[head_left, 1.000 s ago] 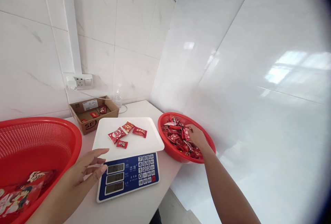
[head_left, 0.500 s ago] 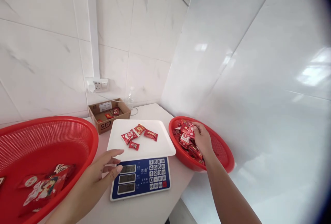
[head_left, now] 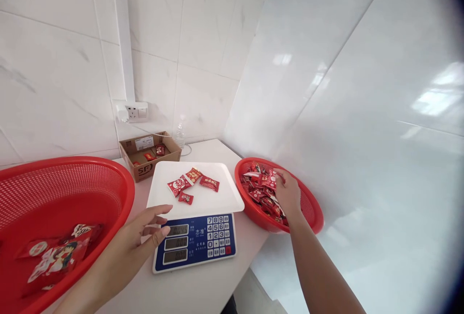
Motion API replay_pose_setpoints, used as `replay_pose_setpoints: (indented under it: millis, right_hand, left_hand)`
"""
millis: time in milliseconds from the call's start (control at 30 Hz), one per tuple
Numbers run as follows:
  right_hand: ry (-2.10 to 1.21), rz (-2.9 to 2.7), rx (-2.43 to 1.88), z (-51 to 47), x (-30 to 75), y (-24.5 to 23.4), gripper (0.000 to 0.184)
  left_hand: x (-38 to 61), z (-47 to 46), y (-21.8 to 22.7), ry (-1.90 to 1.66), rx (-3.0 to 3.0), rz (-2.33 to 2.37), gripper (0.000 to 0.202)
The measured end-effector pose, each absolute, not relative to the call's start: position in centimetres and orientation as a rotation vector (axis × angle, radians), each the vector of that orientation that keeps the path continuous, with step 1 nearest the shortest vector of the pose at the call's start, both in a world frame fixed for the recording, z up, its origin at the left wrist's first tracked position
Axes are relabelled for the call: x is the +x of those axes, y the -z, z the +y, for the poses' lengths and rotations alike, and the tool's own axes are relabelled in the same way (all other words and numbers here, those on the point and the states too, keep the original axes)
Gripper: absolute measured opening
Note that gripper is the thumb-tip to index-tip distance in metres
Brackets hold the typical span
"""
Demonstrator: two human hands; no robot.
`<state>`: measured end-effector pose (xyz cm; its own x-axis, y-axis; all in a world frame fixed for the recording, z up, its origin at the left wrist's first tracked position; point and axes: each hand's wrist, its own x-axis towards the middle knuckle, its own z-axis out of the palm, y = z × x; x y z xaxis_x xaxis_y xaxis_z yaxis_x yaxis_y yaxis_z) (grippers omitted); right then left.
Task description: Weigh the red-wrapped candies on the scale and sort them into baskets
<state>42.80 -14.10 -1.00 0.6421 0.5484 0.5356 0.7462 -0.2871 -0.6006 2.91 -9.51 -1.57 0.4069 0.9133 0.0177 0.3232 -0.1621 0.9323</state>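
In the head view, the right hand [head_left: 288, 193] pinches a red packet [head_left: 267, 180] above the other sweets in the red basket [head_left: 259, 219] at the table's [head_left: 203, 290] right edge, while the left hand [head_left: 139, 236], empty with fingers spread, blocks part of the scale's [head_left: 200, 244] left side. Small packets lie on the white tray [head_left: 217, 202]; a carton [head_left: 147, 169] and clear bottle [head_left: 180, 132] stand behind it near the far edge, and a larger basket [head_left: 125, 178] crowds the left side.
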Motion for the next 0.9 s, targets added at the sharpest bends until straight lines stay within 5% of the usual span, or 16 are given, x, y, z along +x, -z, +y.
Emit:
replay_pose_setpoints:
  millis: [400,900]
  right_hand:
    - [-0.576,-1.197,-1.484,-10.4,31.7,2.9,0.032]
    - [-0.468,-1.133,-1.470,-12.0,30.6,2.7,0.031]
  left_hand:
    - [2.8,-10.1,0.6,-0.708,1.751,1.079,0.038]
    - [2.6,-10.0,0.5,-0.684,1.778,1.062,0.038]
